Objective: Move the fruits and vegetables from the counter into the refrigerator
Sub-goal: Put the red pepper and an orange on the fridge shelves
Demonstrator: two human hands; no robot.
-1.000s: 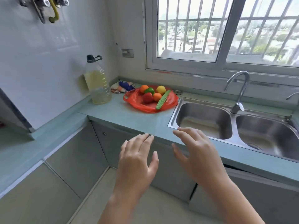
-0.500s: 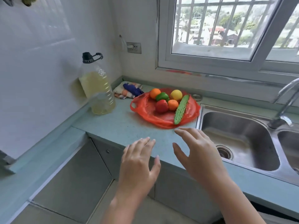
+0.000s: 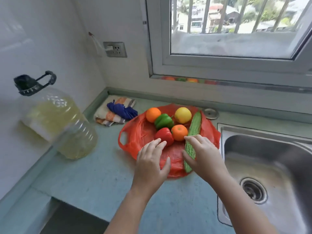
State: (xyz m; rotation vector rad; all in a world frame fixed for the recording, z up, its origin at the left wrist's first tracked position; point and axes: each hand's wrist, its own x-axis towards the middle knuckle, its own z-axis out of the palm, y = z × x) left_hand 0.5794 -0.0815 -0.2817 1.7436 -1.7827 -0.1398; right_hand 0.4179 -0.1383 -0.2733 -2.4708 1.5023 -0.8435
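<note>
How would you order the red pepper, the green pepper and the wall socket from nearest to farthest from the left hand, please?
1. Red pepper, on the red bag, at the fingertips of the left hand.
2. Green pepper, just behind the red one.
3. Wall socket, up on the back wall.

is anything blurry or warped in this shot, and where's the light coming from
Head view: the oil bottle at left is smeared with blur, its cap doubled, while the red pepper and bitter gourd look sharp. Head view: the wide lens tilts the window frame. Head view: soft daylight comes through the window, with no hard shadows, and fruit colours reflect in the metal sill strip.
</note>
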